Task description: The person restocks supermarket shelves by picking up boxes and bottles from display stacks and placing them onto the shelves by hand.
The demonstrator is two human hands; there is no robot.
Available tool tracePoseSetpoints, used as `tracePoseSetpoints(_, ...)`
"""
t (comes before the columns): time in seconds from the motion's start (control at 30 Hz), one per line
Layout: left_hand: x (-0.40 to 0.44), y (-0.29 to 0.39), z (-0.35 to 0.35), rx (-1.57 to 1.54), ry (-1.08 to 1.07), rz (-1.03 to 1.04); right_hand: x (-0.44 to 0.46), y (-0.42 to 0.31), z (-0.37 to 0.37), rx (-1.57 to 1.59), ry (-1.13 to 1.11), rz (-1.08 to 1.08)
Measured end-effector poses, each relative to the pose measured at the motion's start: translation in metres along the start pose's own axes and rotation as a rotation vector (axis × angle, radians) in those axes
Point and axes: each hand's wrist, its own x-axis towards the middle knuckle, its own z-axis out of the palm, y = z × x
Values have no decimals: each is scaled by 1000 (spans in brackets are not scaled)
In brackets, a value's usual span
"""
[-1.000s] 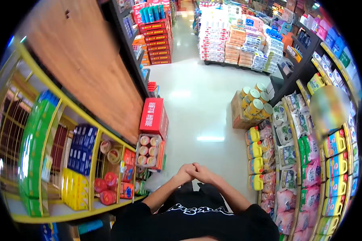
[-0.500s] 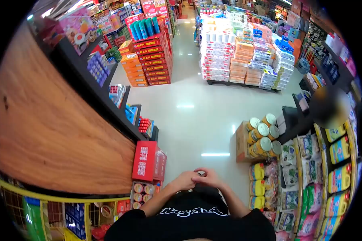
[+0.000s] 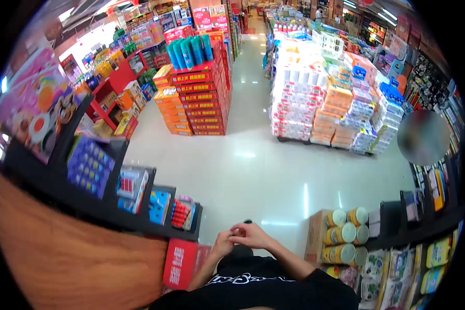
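My left hand and my right hand meet in front of my waist, above the dark trousers. The fingers of the right hand curl inward and touch the left hand. My left hand is closed, its fingertips partly covered by the right. Whether anything small lies between them is hidden. Closest to my left arm is a red box with white lettering. To the right of my right arm stand several yellow cans with pale lids, beside a cardboard carton.
Ahead, a stack of red cartons carries teal bottles. Right of it stands a pallet stack of wrapped paper packs. A pale tiled floor runs between them. Dark shelves edge the wooden counter at left.
I have moved forward and the view has tilted up; the stacks look nearer and more shelving shows at left. The red box and cans sit lower. My hands stay together.
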Motion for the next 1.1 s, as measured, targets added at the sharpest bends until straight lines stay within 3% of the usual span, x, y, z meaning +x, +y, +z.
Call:
tracePoseSetpoints(0.07, 60, 2, -19, 61, -196, -6, 39, 8, -32, -57, 63, -59)
tracePoseSetpoints(0.1, 91, 4, -21, -65, -238, -103, 55, 7, -52, -43, 30, 84)
tracePoseSetpoints(0.2, 198, 23, -33, 19, -389, 54, 101, 10, -121, 104, 60, 94)
tracePoseSetpoints(0.33, 334, 95, -36, 306, -528, 192, 166, 38, -203, 358, 391, 151)
tracePoseSetpoints(0.43, 413, 128, -33, 125, -491, 312, 210, 46, -253, 793, 625, 52)
tracePoseSetpoints(0.53, 480, 137, -34, -144, -565, 60, 261, 80, -303, 817, 697, 23)
tracePoseSetpoints(0.57, 505, 131, -35, -79, -562, 92, 281, 98, -320, 718, 701, 24)
tracePoseSetpoints(0.67, 578, 94, -26, -129, -449, -23, 343, 137, -384, 620, 582, 36)
tracePoseSetpoints(0.83, 678, 85, -43, -152, -388, -139, 453, 133, -513, 559, 443, 79)
tracePoseSetpoints(0.97, 755, 50, -81, -194, -32, -201, 543, 120, -591, 393, 408, 39)
tracePoseSetpoints(1.1, 822, 45, -131, -303, 271, -295, 633, 113, -634, 513, 327, 16)
